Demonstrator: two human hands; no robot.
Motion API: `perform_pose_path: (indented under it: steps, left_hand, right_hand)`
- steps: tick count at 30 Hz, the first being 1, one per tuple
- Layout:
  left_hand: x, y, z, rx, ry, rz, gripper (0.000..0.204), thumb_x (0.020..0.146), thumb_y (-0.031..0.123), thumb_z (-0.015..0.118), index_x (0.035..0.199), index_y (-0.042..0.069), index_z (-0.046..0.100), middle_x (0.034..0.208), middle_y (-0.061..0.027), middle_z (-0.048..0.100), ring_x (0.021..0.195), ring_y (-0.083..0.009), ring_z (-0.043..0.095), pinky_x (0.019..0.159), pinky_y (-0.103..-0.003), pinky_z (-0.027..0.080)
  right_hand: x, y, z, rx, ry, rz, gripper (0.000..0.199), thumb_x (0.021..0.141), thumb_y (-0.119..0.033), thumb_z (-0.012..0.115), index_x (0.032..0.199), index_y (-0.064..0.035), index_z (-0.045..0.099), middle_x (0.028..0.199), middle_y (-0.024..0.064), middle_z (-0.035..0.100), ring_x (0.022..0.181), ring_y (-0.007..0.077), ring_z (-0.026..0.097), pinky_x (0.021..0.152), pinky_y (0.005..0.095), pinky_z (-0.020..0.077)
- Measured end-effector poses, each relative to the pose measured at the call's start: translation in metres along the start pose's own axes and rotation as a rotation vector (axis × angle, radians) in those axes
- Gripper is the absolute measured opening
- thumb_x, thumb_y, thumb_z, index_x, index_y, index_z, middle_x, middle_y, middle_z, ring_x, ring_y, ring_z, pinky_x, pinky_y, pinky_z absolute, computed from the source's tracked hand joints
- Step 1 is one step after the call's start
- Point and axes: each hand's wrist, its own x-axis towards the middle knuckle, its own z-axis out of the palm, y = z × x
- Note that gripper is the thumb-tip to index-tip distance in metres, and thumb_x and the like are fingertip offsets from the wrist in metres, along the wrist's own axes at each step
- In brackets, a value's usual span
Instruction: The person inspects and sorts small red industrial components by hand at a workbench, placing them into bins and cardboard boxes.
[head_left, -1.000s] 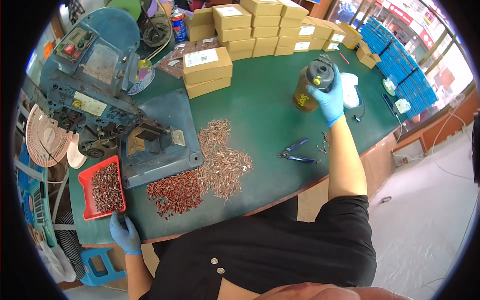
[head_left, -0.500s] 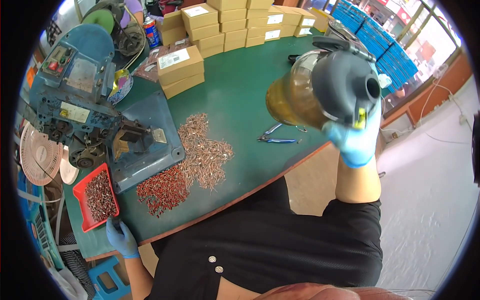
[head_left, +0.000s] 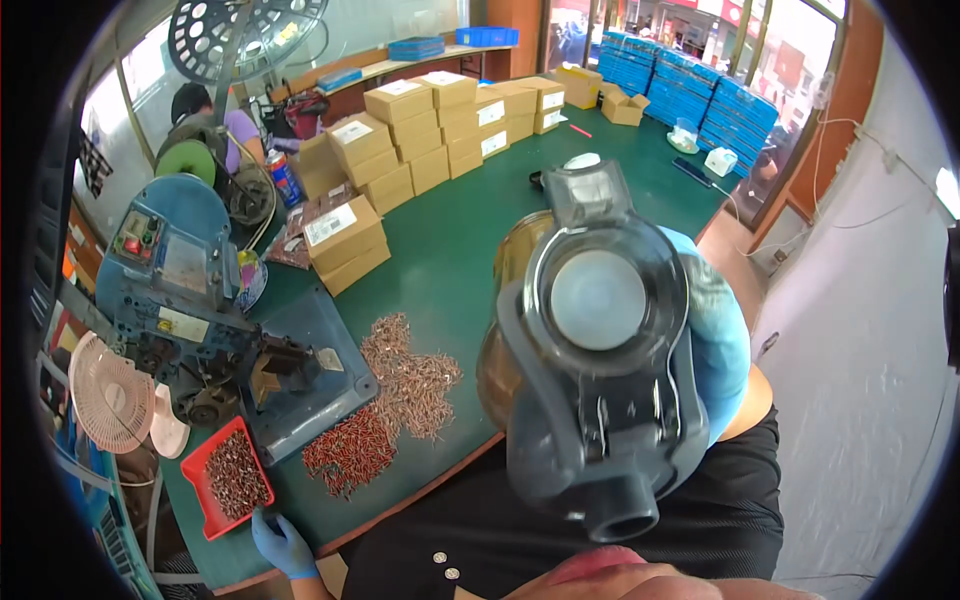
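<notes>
A big jug (head_left: 590,350), held up close by the right hand (head_left: 715,335), blocks most of the near right. Left of it the green worktop (head_left: 455,260) has an open lane running far toward the stacked cardboard boxes (head_left: 420,130). The near left is crowded: loose metal parts (head_left: 395,400), a blue machine (head_left: 200,300) and a red tray (head_left: 232,480) touched by the left hand (head_left: 282,542).
</notes>
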Motion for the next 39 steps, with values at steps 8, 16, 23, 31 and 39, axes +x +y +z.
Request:
perform_pose_path:
  steps: [8,16,23,31,39]
  left_hand:
    - [0.0,0.0,0.0,0.026,0.046,0.033,0.043,0.08,0.001,0.058,0.123,-0.004,0.053,0.106,-0.0203,0.06,0.092,-0.0329,0.058,0.082,-0.039,0.046]
    - [0.0,0.003,-0.002,-0.003,0.088,0.055,0.042,0.08,0.001,0.058,0.121,-0.005,0.053,0.097,-0.0184,0.059,0.086,-0.0311,0.057,0.078,-0.038,0.046]
    - [0.0,0.01,-0.006,-0.002,0.037,-0.017,0.038,0.08,0.0,0.058,0.118,-0.005,0.055,0.096,-0.0182,0.06,0.085,-0.0298,0.059,0.079,-0.037,0.046]
    - [0.001,0.012,-0.008,-0.087,0.017,-0.05,0.038,0.081,0.001,0.059,0.119,-0.004,0.054,0.096,-0.0174,0.06,0.085,-0.0285,0.059,0.076,-0.035,0.047]
    - [0.0,0.003,-0.005,-0.038,0.016,-0.031,0.039,0.081,0.004,0.06,0.119,-0.001,0.055,0.1,-0.0167,0.061,0.085,-0.0284,0.059,0.077,-0.036,0.047]
  right_hand:
    - [0.011,-0.025,-0.003,-0.045,-0.012,-0.056,0.09,0.062,-0.028,0.079,0.136,-0.0036,0.034,0.13,0.0152,0.049,0.119,0.0291,0.051,0.102,0.0427,0.0432]
    - [0.015,-0.048,-0.005,-0.082,0.006,-0.061,0.088,0.063,-0.028,0.078,0.135,-0.0035,0.035,0.13,0.0156,0.049,0.118,0.0295,0.052,0.101,0.043,0.0431]
    - [0.018,-0.063,-0.007,-0.111,0.031,-0.063,0.087,0.063,-0.027,0.078,0.135,-0.0034,0.035,0.129,0.016,0.049,0.118,0.0299,0.052,0.101,0.0434,0.043]
    - [0.02,-0.076,-0.005,-0.135,0.045,-0.063,0.086,0.064,-0.027,0.078,0.135,-0.0033,0.035,0.128,0.0165,0.049,0.117,0.0303,0.052,0.1,0.0437,0.043]
    - [0.019,-0.086,-0.003,-0.145,0.061,-0.063,0.084,0.065,-0.027,0.077,0.135,-0.0031,0.036,0.127,0.0169,0.05,0.116,0.0307,0.052,0.1,0.0441,0.0429]
